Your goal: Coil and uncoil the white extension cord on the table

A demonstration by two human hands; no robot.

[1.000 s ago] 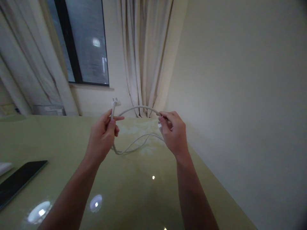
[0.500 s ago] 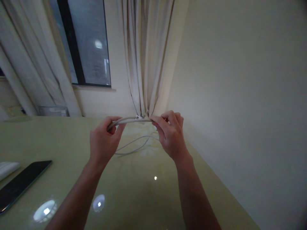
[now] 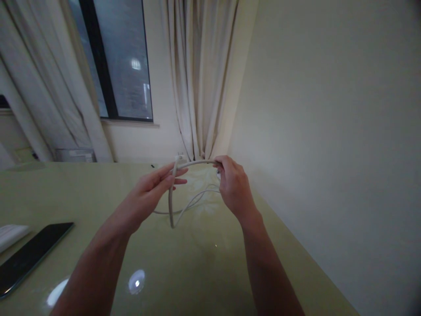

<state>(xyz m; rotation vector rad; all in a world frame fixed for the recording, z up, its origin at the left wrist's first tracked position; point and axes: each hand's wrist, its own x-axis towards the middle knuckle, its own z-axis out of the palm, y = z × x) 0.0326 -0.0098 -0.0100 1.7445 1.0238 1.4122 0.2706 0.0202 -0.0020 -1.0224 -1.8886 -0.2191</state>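
Observation:
A white cable (image 3: 197, 162) stretches in a shallow arc between my two hands above the table. My left hand (image 3: 144, 193) has its thumb against the cable, with its fingers reaching out behind. From there a thick length of cable drops in a bend below the fingertips. What looks like a white plug with prongs (image 3: 180, 157) stands just above the left fingers. My right hand (image 3: 232, 182) is closed around the cable's other side, and a small pale piece shows under its fingers. Thinner loops of cable (image 3: 197, 199) hang or lie between the hands, partly hidden.
A black phone (image 3: 34, 254) and a white object (image 3: 13, 235) lie at the left on the glossy greenish table (image 3: 184, 272). Curtains (image 3: 202, 79) and a window (image 3: 126, 57) are behind. A plain wall (image 3: 329, 131) borders the table's right edge.
My left hand has turned and straightened its fingers, and a thick bend of cable now hangs from it. The plug-like end has come up beside it. My right hand has closed further.

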